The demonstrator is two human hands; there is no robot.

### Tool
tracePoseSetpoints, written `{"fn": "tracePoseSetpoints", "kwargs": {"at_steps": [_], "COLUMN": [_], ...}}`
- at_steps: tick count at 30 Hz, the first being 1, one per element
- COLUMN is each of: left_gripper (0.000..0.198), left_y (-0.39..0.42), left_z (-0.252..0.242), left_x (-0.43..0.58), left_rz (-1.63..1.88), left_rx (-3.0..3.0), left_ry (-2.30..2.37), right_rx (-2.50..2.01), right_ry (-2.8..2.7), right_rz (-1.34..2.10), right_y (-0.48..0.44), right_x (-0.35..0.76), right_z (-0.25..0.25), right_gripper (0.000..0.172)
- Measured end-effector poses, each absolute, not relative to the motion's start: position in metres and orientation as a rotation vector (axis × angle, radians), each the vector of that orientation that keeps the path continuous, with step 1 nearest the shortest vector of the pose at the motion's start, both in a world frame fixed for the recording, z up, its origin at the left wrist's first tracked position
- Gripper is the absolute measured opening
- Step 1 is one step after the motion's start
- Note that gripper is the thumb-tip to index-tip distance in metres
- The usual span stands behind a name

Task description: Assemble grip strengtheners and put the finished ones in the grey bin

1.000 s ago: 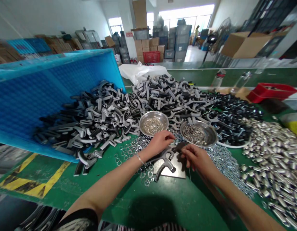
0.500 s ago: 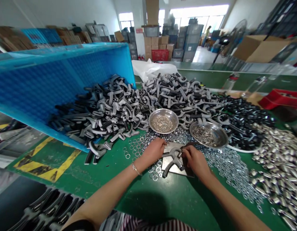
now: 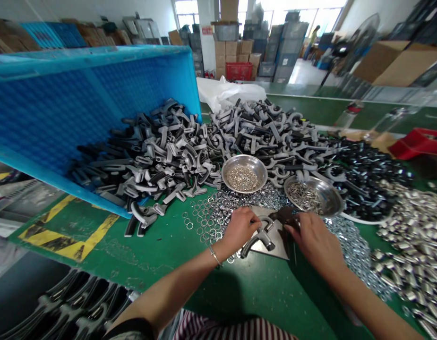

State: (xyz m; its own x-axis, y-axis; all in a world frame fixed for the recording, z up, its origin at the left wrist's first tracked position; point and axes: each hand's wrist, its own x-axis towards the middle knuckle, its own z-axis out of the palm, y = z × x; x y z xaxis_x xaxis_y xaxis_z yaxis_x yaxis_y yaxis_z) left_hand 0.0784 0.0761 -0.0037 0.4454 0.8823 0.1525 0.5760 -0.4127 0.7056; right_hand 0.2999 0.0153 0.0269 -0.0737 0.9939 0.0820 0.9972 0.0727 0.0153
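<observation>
A grey forked handle with a black grip (image 3: 263, 238) lies on a small metal plate (image 3: 278, 248) in front of me. My left hand (image 3: 241, 226) pinches at its upper left end, thumb and fingers closed. A short silvery cylinder (image 3: 269, 225) sits in the handle's fork. My right hand (image 3: 315, 236) is to the right of the plate, fingers curled together; what they hold is hidden. A thin metal rod (image 3: 295, 253) shows just below those fingers. Beside them, at the plate's back edge, is a dark object (image 3: 285, 215) that I cannot make out.
A steel bowl of small rings (image 3: 244, 179) and a steel bowl of pins (image 3: 305, 197) stand behind the plate. Loose washers (image 3: 206, 219) surround it. A heap of handles (image 3: 261, 125) spills from a tipped blue crate (image 3: 98, 94). Metal cylinders (image 3: 409, 236) lie right.
My right hand has moved away from the handle to the right, and the thin rod now shows under it. My left hand stays at the handle's end. The view has shifted slightly.
</observation>
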Motion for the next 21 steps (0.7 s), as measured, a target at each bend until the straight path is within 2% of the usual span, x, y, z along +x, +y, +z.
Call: {"fn": "tracePoseSetpoints", "kwargs": {"at_steps": [3,10,14,15,19,21], "left_gripper": [0.012,0.018,0.019,0.027,0.086,0.101], "left_y": [0.074,0.071,0.065,0.062,0.052,0.049], "left_z": [-0.002,0.011,0.011,0.009,-0.002,-0.004], "left_x": [0.079,0.084,0.081,0.08,0.079,0.081], "left_rz": [0.653,0.417,0.392,0.419,0.513,0.517], "left_rx": [2.198,2.571,2.52,2.476,2.265,2.205], "left_ry": [1.222,1.092,1.092,1.126,1.255,1.28], "right_rx": [-2.232,-1.989,-2.091,-2.094,-1.944,-1.965], "right_ry": [-2.294,-1.978,-2.021,-2.039,-2.026,-2.086], "right_rz": [-0.151,0.526,0.706,0.738,0.718,0.687], "right_y": [0.006,-0.006,-0.019,-0.022,-0.023,-0.019], "right_x": [0.316,0.324,0.32,0.319,0.301,0.291], "right_z": [0.025,0.027,0.039,0.042,0.055,0.056], "right_gripper": [0.028,0.03,0.027,0.026,0.029,0.029]}}
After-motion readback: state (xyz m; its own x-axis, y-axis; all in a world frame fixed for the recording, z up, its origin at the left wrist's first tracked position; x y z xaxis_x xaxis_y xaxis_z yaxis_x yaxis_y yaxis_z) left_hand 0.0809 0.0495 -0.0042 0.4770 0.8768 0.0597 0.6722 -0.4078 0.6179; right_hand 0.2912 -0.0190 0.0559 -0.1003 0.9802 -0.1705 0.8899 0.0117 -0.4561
